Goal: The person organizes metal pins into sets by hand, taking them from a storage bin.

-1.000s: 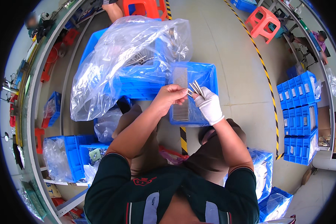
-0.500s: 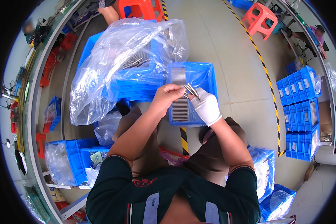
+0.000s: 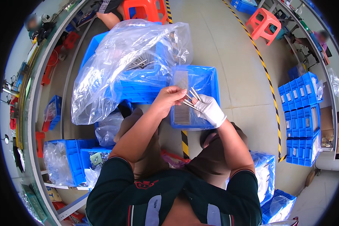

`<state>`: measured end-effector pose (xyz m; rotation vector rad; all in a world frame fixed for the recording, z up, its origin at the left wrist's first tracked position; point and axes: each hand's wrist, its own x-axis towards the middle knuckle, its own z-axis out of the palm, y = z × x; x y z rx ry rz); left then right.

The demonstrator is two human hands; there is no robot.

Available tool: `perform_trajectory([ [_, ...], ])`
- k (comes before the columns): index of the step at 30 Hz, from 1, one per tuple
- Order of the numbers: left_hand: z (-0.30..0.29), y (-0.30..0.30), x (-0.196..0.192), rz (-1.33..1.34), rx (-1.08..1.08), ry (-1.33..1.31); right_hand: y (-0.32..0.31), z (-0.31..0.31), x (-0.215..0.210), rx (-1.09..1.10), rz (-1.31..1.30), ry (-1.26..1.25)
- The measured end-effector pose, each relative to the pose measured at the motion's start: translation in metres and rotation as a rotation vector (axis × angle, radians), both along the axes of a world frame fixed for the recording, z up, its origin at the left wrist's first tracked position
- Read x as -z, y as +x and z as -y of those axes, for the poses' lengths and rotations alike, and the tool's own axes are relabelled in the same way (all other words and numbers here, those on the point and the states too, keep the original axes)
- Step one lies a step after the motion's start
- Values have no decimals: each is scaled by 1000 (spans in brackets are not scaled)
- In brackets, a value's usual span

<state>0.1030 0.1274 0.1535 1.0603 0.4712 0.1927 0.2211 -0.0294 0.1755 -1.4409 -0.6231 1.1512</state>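
Observation:
Several thin metal rods [image 3: 190, 104] fan out between the thumb and fingers of my right hand [image 3: 211, 113], which wears a white glove. My bare left hand [image 3: 168, 99] meets them from the left, its thumb and forefinger pinched at the end of a rod. Both hands are above a small blue bin [image 3: 216, 84] lined with clear plastic. Along that bin's left side, metal rods [image 3: 182, 116] lie in a neat stacked column, partly hidden by my left fingers. Loose rods [image 3: 140, 62] show in a larger blue bin [image 3: 142, 87] beyond my left hand.
A clear plastic bag [image 3: 101, 71] drapes over the larger bin. Stacked blue bins [image 3: 299, 120] stand at the right beyond striped floor tape [image 3: 269, 75]. More bins [image 3: 73, 162] flank my legs. Red stools [image 3: 263, 24] and a co-worker's leg [image 3: 110, 18] are at the far side.
The rods in my right hand have spread from a close bunch into a fan. My gloved fingers have shifted and opened out a little; my left hand stays nearly in place.

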Motion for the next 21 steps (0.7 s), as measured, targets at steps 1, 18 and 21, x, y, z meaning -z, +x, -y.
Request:
perform_trajectory([
  [1,0,0,0,14,3,-5,0,0,0,-3,-7,-3],
  [18,-5,-2,-11,5,6,196,1,3,-1,-62,-159,-5],
  [21,-3,-1,-10,5,65,193,-2,4,-1,-86,-117,-10],
])
